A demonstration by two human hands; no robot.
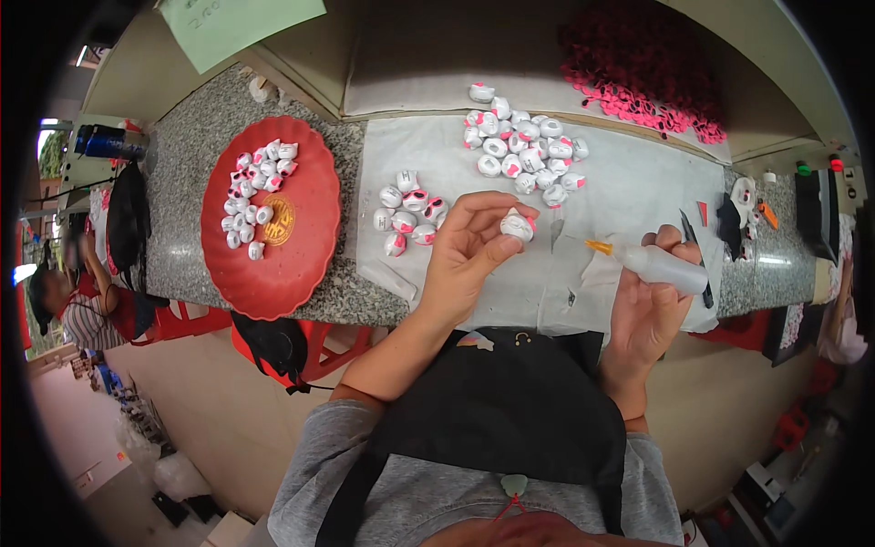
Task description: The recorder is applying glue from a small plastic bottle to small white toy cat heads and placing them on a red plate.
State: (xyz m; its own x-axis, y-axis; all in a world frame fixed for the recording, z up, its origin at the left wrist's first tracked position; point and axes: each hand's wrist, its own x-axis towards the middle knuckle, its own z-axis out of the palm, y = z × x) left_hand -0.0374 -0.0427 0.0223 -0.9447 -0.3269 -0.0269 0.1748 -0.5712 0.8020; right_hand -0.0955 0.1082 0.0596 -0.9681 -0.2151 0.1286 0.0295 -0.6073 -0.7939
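My left hand (pixel 469 260) pinches a small white cat-shaped head with a pink bow (pixel 518 226) between thumb and fingers, raised above the covered worktop. In my right hand (pixel 649 305) lies a translucent squeeze bottle (pixel 661 266), its yellow nozzle (pixel 598 246) aimed left toward the white head but apart from it. Just left of my left hand is a small group of white heads (pixel 403 221), a few wearing pink sunglasses. Beyond my hands sits a larger heap of white heads (pixel 533 150) with pink bows.
A red scalloped tray (pixel 310 264) with several finished-looking heads stands at left on the granite counter (pixel 182 173). Many pink sunglasses pieces (pixel 638 68) pile up at the back right. Black tweezers (pixel 695 251) lie beside my right hand. Another person (pixel 87 310) sits far left.
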